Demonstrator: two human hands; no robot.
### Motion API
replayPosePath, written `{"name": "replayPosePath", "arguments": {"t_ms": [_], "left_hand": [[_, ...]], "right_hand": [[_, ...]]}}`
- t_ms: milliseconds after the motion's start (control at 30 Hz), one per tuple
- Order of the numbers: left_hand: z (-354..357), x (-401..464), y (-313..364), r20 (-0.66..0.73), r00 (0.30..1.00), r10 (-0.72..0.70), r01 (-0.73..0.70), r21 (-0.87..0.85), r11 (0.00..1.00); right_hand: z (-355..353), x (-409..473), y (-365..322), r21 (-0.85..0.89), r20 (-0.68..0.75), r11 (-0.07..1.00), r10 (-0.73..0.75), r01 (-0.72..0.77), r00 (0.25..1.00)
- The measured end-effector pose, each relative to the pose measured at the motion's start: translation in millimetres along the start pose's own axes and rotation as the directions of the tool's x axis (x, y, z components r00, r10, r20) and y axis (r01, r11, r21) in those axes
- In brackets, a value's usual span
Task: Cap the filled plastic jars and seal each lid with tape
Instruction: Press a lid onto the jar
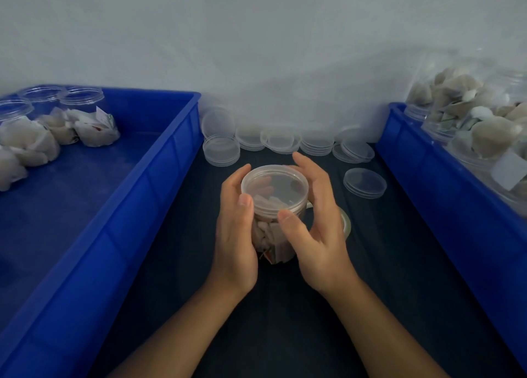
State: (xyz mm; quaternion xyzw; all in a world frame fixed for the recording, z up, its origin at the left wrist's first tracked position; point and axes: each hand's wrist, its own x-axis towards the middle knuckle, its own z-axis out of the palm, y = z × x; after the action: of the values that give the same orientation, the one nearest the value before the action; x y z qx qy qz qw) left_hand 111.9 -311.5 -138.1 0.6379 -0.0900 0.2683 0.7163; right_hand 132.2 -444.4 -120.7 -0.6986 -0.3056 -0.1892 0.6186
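A clear plastic jar (269,235) filled with pale tea bags stands on the dark table in the middle. A clear lid (274,188) sits on top of it. My left hand (236,229) wraps round the jar's left side, thumb at the lid's rim. My right hand (313,223) curls round the lid from the right, thumb on its near rim. A roll of clear tape (345,223) lies on the table behind my right hand, mostly hidden.
Several loose clear lids (221,150) lie along the wall; one lid (365,183) lies to the right. A blue crate (159,160) on the left holds filled open jars (82,115). A blue crate (427,178) on the right holds more filled jars (470,115).
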Motion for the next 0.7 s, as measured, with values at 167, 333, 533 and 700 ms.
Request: {"name": "replayPosePath", "arguments": {"t_ms": [167, 333, 533, 700], "left_hand": [[0.2, 0.1, -1.9, -0.023, 1.0, 0.019, -0.017, 0.111, 0.994], [2.1, 2.1, -0.1, -0.044, 0.999, 0.016, -0.012, 0.085, 0.996], [1.0, 2.7, 3.3, -0.004, 0.999, -0.041, 0.041, 0.018, 0.999], [1.9, 3.1, 2.4, 0.001, 0.999, -0.035, 0.035, 0.016, 0.999]], "right_hand": [[3.0, -0.5, -0.9, -0.184, -0.021, 0.983, 0.011, -0.014, 1.0], [-0.2, -2.4, 1.1, 0.022, 0.024, 1.0, 0.022, -0.022, 0.999], [2.2, 1.1, -1.2, -0.212, -0.041, 0.977, 0.003, -0.012, 0.999], [-1.5, -2.7, 0.0, -0.035, 0.048, 0.999, 0.025, -0.023, 0.999]]}}
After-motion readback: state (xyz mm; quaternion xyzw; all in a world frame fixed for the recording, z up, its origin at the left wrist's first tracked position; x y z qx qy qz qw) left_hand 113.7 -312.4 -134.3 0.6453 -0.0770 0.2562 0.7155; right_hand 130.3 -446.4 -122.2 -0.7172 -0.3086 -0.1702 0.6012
